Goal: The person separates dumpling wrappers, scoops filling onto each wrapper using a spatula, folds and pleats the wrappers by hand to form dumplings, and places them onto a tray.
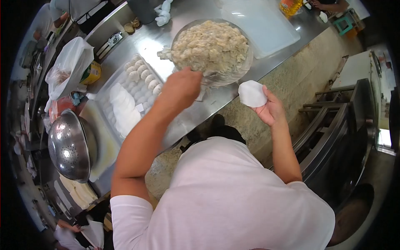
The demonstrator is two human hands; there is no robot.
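holding left hand (182, 86) curled near pale mixture (210, 43), upper center, cannot tell if gripping; grasping white disc (251, 94) with right hand (271, 108), center right, likely keeping it flat.

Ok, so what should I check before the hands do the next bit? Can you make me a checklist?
1. White wrapper held in the right hand: ok.
2. Wrapper's visible side bare: ok.
3. Left hand at the near edge of the mixture: ok.
4. Plenty of mixture: ok, it's heaped up.
5. Tool in the left hand: cannot tell, its grip is hidden.
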